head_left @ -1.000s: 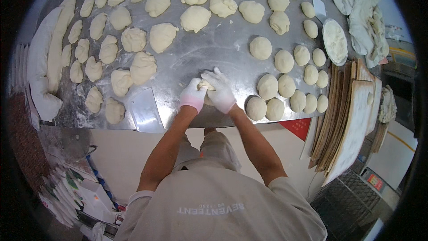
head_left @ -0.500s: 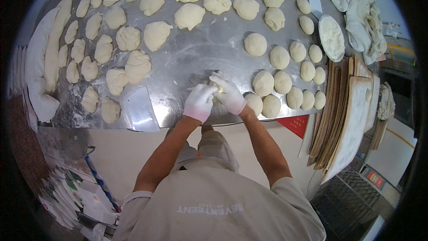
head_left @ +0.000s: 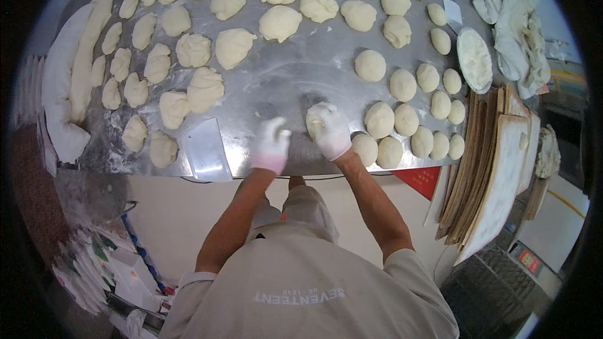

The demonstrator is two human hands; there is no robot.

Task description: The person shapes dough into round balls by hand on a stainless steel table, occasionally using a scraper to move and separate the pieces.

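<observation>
Both my hands wear white gloves with pinkish cuffs. My right hand (head_left: 330, 133) is curled over a piece of dough (head_left: 311, 122) at the near middle of the steel table, covering much of it. My left hand (head_left: 271, 145) is off to the left of that dough, blurred by motion, its thumb apart from the fingers and nothing seen in it. Smooth dough balls (head_left: 380, 119) sit close by on the right. A flat metal dough scraper (head_left: 208, 150) rests at the near edge, left of my left hand.
Rough dough pieces (head_left: 233, 48) cover the left and far table (head_left: 295, 75). A cloth-covered long dough roll (head_left: 88, 56) lies far left. On the right are an oval dish of flour (head_left: 474, 61), crumpled cloths (head_left: 516, 34) and upright boards (head_left: 496, 169).
My hands were together over the dough; the left has pulled away to the left. My right hand has moved slightly right and now cups the dough. The whole view has shifted a little.
</observation>
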